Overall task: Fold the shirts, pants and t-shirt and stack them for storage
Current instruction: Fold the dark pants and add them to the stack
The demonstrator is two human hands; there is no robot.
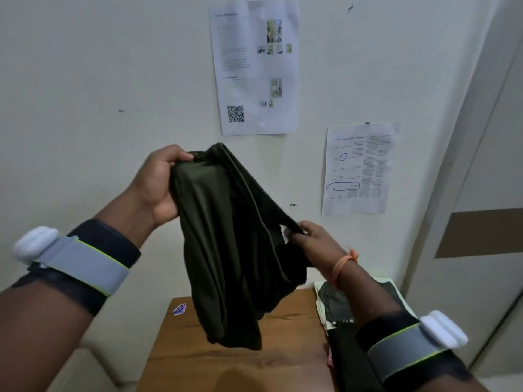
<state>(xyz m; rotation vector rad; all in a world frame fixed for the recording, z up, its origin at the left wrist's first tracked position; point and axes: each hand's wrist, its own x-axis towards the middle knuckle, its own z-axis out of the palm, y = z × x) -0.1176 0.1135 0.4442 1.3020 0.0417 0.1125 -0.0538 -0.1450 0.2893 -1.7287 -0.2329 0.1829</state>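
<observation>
A dark olive garment (226,250) is held up in the air above the wooden bench (283,335), in front of a pale wall, its lower folds hanging close over the bench top; whether they touch it cannot be told. Its upper edge is gripped by the left hand (158,182), whose fingers are curled over a bunched hem or waistband, while a lower corner of the cloth is pinched by the right hand (314,239) between thumb and fingers. What kind of garment it is cannot be said with certainty, since it is gathered and drooping. The fabric appears thin, soft and light, with no stiffness of its own: it sags in long folds wherever it is not supported, so its shape would be lost unless it were held at two corners or seams and spread flat. A hold at the shoulder seams or waistband ends is judged best for shaking it out. Little risk of damage is expected, though the smooth cloth may slip from a light pinch. A small pile of other clothes (339,306), dark over pale, lies at the right edge of the bench, and two printed sheets (254,66) are fixed to the wall.
</observation>
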